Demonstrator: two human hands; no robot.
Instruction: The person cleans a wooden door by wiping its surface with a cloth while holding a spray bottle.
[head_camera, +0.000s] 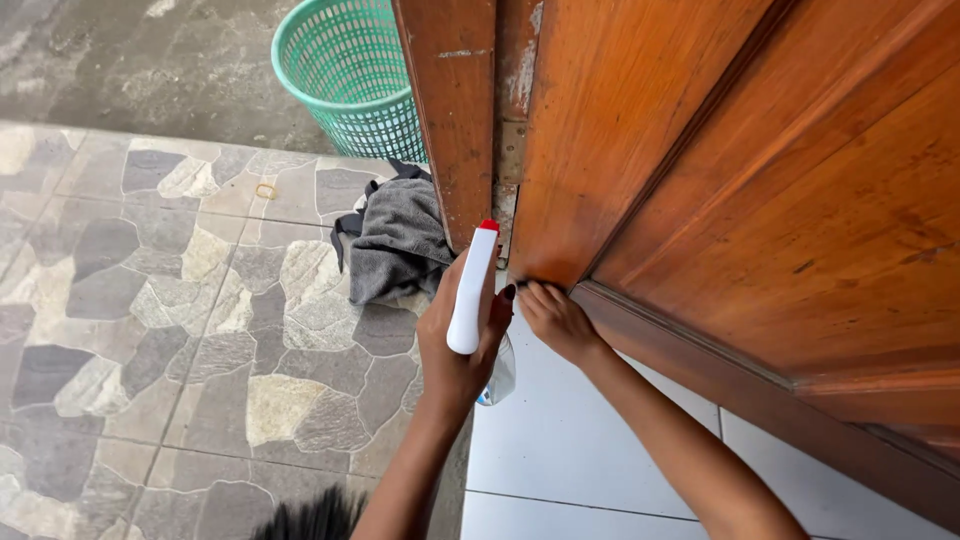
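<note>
A single view is given from a head-worn camera, aimed steeply downward and forward. The wooden door (760, 200) is seen at close range, with the stone-patterned floor (150, 320) spread leftward.
</note>
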